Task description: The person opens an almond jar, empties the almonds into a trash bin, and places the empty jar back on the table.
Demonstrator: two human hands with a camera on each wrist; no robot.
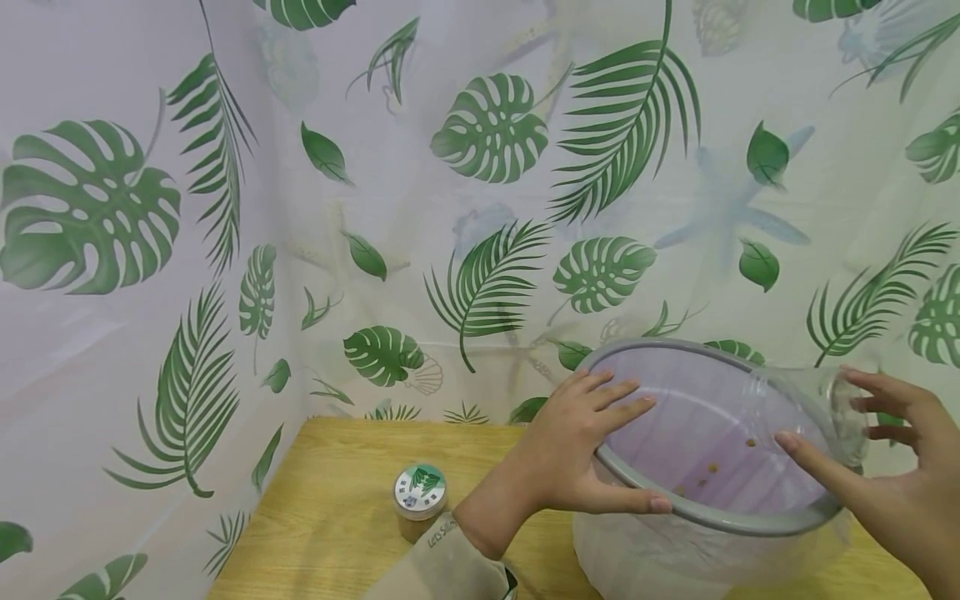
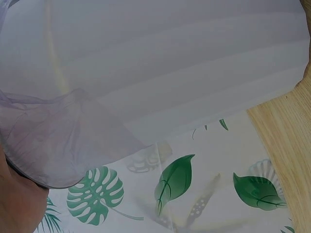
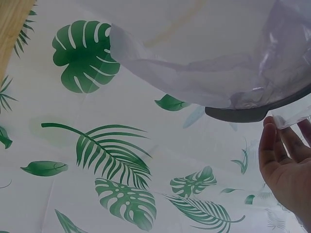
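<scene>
A trash can [image 1: 697, 558] with a grey rim and a thin lilac liner bag [image 1: 667, 417] stands tilted on the wood table. My left hand [image 1: 581, 442] grips the left side of its rim, thumb along the outside and fingers spread over the opening. At the right side, my right hand [image 1: 900, 458] holds a clear plastic jar [image 1: 843, 408] on its side, its left end over the opening. Several small brown crumbs [image 1: 712, 468] lie in the bag. In the right wrist view, the fingers [image 3: 286, 145] pinch the clear jar's end just below the dark rim.
A small jar with a green-and-white lid [image 1: 420, 490] stands on the wood table [image 1: 322, 500], left of my left forearm. A white sheet printed with green leaves [image 1: 390, 208] hangs behind the table and along its left side.
</scene>
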